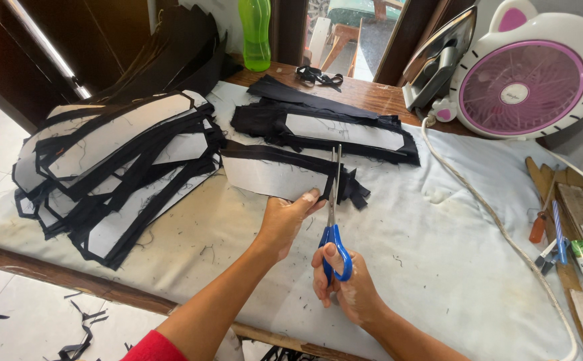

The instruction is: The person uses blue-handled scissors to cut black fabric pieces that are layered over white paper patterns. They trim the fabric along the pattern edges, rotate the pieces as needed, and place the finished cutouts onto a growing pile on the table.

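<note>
Just in front of the pink-and-white fan (532, 73), on the pale padded table cover (438, 267), a person is cutting a fabric piece (274, 175) — a white panel edged with black cloth. It lies well to the fan's left and a little nearer the person, with a finished-looking piece (331, 130) between it and the fan's side of the table. The left hand (288, 217) presses its fingers flat on the near edge of the white panel, pinning it rather than gripping it. The right hand (341, 284) is closed through the blue handles of the scissors (333, 207), whose blades point away toward the fan's end of the table and look nearly together at the panel's right end, where a loose black tail (355, 187) hangs off.

Several things could go wrong from here, as I judge it. The left fingertips sit just beside the blades, so a slip could nick them. The black edging is narrow, and a tilt of the scissors could bite into the white panel or leave a ragged end. The hold-down is only at one edge, so the piece could skew. A white cord (478, 207) runs from the fan's side across the cover, and an elbow could snag it and tug the iron (438, 60) standing beside the fan. Farther left of the fan, a tall stack of cut pieces (111, 167) leans toward the table edge and could slide.
</note>
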